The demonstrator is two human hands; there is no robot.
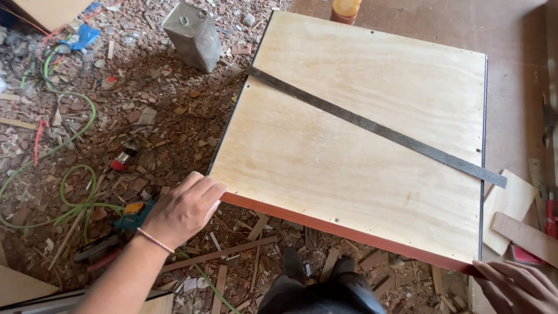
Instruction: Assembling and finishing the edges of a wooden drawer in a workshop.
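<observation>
At 6 o'clock, nearest, the person's dark trousers (317, 293) stand over a floor (151, 110) thick with wood chips and offcut strips. The left hand (185, 208), at 8 o'clock, curls its fingers over the near left corner of the board (349, 145), grasping its reddish edge. The right hand (517, 288), at 4 o'clock, lies at the near right corner, touching the edge; whether it is clenched I cannot tell, since it is cut off by the frame. The board, pale plywood, fills the centre, with a dark flat bar (378, 129) lying diagonally across it. Green cable (75, 200) loops at 9 o'clock. Wood scraps (514, 218) lie at 3 o'clock. Farther off, a metal can (193, 36) stands at 11 o'clock and an orange bottle (345, 10) at 12.
</observation>
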